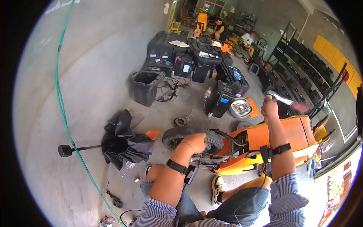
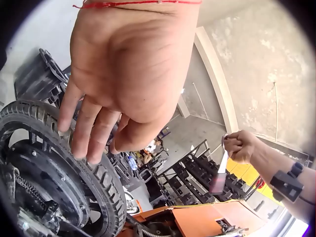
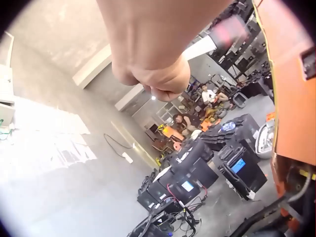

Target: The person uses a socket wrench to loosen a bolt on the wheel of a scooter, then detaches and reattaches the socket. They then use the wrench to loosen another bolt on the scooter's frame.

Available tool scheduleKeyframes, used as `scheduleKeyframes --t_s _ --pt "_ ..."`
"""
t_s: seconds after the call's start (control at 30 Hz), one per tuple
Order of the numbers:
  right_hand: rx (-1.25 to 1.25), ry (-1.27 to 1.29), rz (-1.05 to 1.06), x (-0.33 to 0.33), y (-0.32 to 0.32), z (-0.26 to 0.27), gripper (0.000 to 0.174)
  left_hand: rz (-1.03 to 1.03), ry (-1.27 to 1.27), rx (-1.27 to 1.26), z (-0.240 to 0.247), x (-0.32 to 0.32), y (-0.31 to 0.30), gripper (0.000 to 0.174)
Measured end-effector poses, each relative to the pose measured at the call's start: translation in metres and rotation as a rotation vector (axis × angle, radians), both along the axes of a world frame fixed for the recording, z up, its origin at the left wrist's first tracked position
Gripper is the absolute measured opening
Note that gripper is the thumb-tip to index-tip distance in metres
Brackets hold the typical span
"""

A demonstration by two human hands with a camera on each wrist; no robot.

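The left hand point(image 1: 194, 143) rests on the top of a black tyre point(image 1: 177, 133) of an orange vehicle point(image 1: 291, 132) lying on its side; in the left wrist view its fingers extend over the tread point(image 2: 106, 190). Raised above the orange bodywork, the right hand point(image 1: 269, 109) has its fingers curled round one end of a long pale object point(image 2: 223, 163) with a blurred reddish-dark far end. The right wrist view shows the pale shaft point(image 3: 200, 48) beside the curled fist point(image 3: 153, 79). What kind of object it is, I cannot tell.
Black battery-like boxes point(image 1: 219, 100) and a black bin point(image 1: 145, 89) stand beyond the wheel. A black plastic bag point(image 1: 121, 145) is on the left, near a green hose point(image 1: 60, 94). Black racks point(image 1: 302, 68) line the right wall. Two people sit in the background.
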State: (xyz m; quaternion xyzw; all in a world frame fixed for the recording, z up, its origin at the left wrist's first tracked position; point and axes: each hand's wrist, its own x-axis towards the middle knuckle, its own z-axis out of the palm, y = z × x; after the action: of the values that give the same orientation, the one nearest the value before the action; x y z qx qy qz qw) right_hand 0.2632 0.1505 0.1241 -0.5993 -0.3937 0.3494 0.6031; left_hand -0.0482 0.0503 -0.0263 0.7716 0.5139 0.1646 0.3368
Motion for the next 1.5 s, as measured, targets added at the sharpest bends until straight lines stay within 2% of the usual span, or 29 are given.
scheduleKeyframes --t_s 0.13,0.2,0.23,0.33,0.37,0.4,0.47,0.5,0.6,0.67,0.73,0.8,0.9,0.93,1.0,1.03,1.07,1.13,1.17,1.2,1.27,1.3,1.33,1.4,1.47,1.5 --pt "-0.068 0.142 0.177 0.014 0.005 0.026 0.021 -0.028 0.029 -0.007 -0.004 0.003 0.004 0.038" --pt "0.268 0.057 0.043 -0.006 0.004 0.016 0.021 0.014 0.004 0.002 -0.006 0.003 0.004 0.038" --pt "0.264 0.23 -0.018 -0.005 0.025 0.01 0.023 -0.001 0.014 0.0 -0.006 0.001 0.0 0.038" --pt "0.128 0.21 0.108 0.003 0.042 0.029 0.024 -0.003 -0.004 -0.011 -0.009 -0.004 0.0 0.037" --pt "0.068 0.433 0.153 0.044 0.059 0.035 0.022 0.01 -0.022 -0.002 -0.012 -0.005 0.0 0.036" --pt "0.151 0.211 0.147 0.047 0.052 0.004 0.021 0.024 -0.022 0.021 -0.01 -0.013 0.003 0.036" --pt "0.144 0.302 -0.044 0.016 0.047 -0.002 0.021 0.058 0.037 -0.002 -0.017 -0.013 0.009 0.036" --pt "0.09 0.295 -0.072 0.008 0.054 -0.011 0.021 0.064 0.016 -0.005 -0.016 -0.016 0.005 0.036" --pt "-0.155 0.285 0.129 0.022 0.055 0.003 0.022 0.034 -0.014 0.027 -0.013 -0.02 0.004 0.03" --pt "-0.183 0.187 0.122 0.012 0.035 0.003 0.023 0.043 -0.033 0.033 -0.006 -0.018 0.003 0.03" --pt "-0.014 0.14 0.1 -0.002 0.03 -0.011 0.023 0.065 0.018 -0.017 0.002 -0.019 0.0 0.03" --pt "-0.173 0.135 0.067 -0.009 0.043 -0.009 0.022 0.051 0.002 -0.005 -0.004 -0.02 -0.002 0.03" --pt "-0.269 0.097 0.201 0.013 0.03 0.021 0.023 0.045 -0.015 0.003 -0.007 -0.019 0.005 0.035" --pt "-0.266 0.097 0.19 0.003 0.026 0.017 0.023 0.055 -0.003 -0.005 -0.008 -0.02 0.009 0.04" --pt "0.052 0.061 0.006 -0.018 0.016 0.003 0.024 0.038 -0.016 0.006 -0.012 -0.016 0.006 0.04" --pt "-0.002 0.215 0.01 -0.017 0.026 -0.004 0.025 0.033 -0.012 0.013 -0.013 -0.016 0.004 0.04" --pt "-0.142 0.185 0.062 -0.011 0.031 -0.002 0.022 0.045 -0.011 0.031 -0.009 -0.017 0.007 0.04" --pt "-0.141 0.252 0.103 0.011 0.03 0.008 0.022 0.045 -0.023 0.029 -0.002 -0.019 0.012 0.039" --pt "-0.177 0.258 0.093 0.025 0.022 0.001 0.023 0.029 -0.028 0.012 -0.004 -0.017 0.009 0.039" --pt "-0.106 0.13 0.097 0.02 0.007 -0.017 0.023 0.016 -0.024 0.006 -0.006 -0.015 0.009 0.039" --pt "-0.082 0.263 0.004 0.001 0.003 -0.046 0.022 0.049 -0.021 0.011 -0.009 -0.013 0.013 0.038" --pt "-0.175 0.286 -0.013 -0.004 0.007 -0.055 0.023 0.032 -0.013 0.006 -0.014 -0.01 0.011 0.038" --pt "-0.247 0.253 0.064 -0.013 0.002 -0.046 0.024 0.026 -0.016 0.027 -0.017 -0.009 0.013 0.038" --pt "-0.215 0.035 0.227 -0.032 -0.012 -0.032 0.024 0.013 -0.021 0.043 -0.017 -0.006 0.018 0.038" --pt "0.083 -0.018 0.174 -0.02 0.006 -0.02 0.026 0.023 -0.072 0.054 -0.012 -0.004 0.015 0.037" --pt "0.005 0.049 0.126 -0.029 0.002 0.003 0.028 0.022 -0.065 0.12 -0.019 -0.002 0.018 0.035"
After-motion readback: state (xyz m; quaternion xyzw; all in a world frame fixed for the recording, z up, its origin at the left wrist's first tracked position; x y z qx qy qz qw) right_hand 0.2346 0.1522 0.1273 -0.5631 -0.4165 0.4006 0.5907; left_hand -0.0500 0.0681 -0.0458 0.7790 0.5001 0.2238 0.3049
